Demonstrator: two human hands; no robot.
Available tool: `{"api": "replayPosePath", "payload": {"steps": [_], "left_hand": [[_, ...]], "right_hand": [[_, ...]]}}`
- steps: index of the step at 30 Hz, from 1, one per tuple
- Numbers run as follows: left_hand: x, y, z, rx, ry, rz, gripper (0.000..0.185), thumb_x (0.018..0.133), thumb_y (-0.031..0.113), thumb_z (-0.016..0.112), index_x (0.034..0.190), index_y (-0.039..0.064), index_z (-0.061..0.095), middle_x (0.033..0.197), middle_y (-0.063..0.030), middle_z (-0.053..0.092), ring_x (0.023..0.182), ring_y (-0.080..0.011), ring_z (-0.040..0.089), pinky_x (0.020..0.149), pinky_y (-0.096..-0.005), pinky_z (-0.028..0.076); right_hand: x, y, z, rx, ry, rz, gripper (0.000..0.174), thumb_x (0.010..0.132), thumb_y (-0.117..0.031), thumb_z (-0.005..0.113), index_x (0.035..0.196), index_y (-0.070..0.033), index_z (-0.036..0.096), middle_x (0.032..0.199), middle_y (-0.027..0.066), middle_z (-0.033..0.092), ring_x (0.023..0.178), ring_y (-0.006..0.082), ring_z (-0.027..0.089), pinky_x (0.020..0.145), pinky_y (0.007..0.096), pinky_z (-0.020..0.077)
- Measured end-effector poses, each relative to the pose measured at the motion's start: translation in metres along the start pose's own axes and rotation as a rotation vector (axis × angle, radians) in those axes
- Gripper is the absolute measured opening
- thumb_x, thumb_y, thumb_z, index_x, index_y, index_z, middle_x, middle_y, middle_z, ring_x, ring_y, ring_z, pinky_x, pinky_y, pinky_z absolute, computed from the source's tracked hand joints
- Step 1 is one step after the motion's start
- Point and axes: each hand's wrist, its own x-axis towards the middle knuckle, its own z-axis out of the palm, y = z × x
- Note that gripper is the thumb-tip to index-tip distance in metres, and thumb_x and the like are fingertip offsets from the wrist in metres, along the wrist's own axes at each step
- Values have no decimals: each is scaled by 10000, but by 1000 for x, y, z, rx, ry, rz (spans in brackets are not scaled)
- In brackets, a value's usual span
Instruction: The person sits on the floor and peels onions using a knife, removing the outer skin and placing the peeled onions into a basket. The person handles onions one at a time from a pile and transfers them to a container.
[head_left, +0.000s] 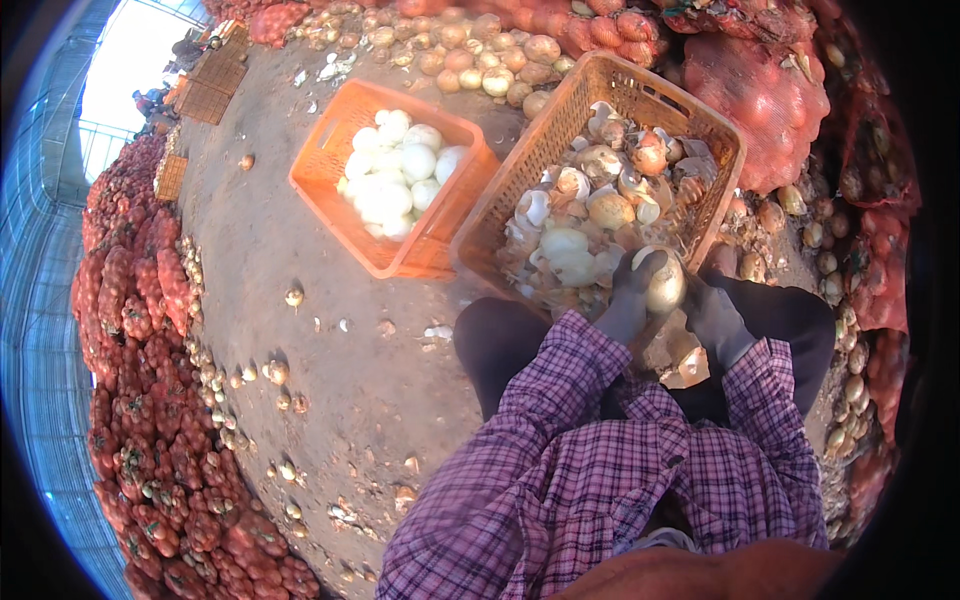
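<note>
My left hand (631, 294), dark grey as if gloved, grips a pale onion (667, 283) over the near edge of a crate of onions and skins (480, 217). Close against the onion's right side is my right hand (716, 319), its fingers curled. Whether a tool sits in it is hidden. Below the two hands, a piece of dry onion skin (691, 367) shows between my knees. Inside the crate, unpeeled onions (611, 210) lie among loose papery skins (536, 206). A blurred pale patch (566, 255) lies near my left hand.
Left of that crate stands an orange plastic crate (409, 259) of white peeled onions (390, 180). Loose onions (480, 60) and red mesh sacks (754, 105) lie beyond. More filled sacks (172, 465) line the left side. Scattered onions (277, 371) dot the dirt floor (360, 390).
</note>
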Motion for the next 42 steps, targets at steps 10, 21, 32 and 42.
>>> {"api": "replayPosePath", "payload": {"steps": [10,21,32,42], "left_hand": [[2,-16,9,986,182,494,695,712,457,787,1184,1,558,1033,-172,655,945,-295,650,843,-374,512],[11,-9,5,993,154,299,776,666,471,812,1195,-31,546,1135,-201,621,1028,-291,625,877,-359,501],[35,-19,-12,729,-21,214,653,671,416,796,1087,-33,570,1022,-183,645,941,-275,634,812,-380,502],[28,-7,-15,703,-195,257,624,671,316,826,1150,8,572,1057,-121,643,968,-198,623,842,-328,507]], "right_hand": [[-19,-17,-21,179,-18,32,400,898,-77,502,1291,-1,513,915,206,643,736,263,647,643,345,509],[9,16,0,38,-99,62,423,914,-137,514,1325,-40,475,1101,262,607,1049,391,587,859,419,490],[11,25,8,-79,-38,37,415,929,-202,503,1312,-50,456,1032,267,619,1007,406,596,837,461,484],[27,55,10,342,-147,104,353,857,-174,586,1116,52,504,634,170,596,514,237,604,447,335,449]]}}
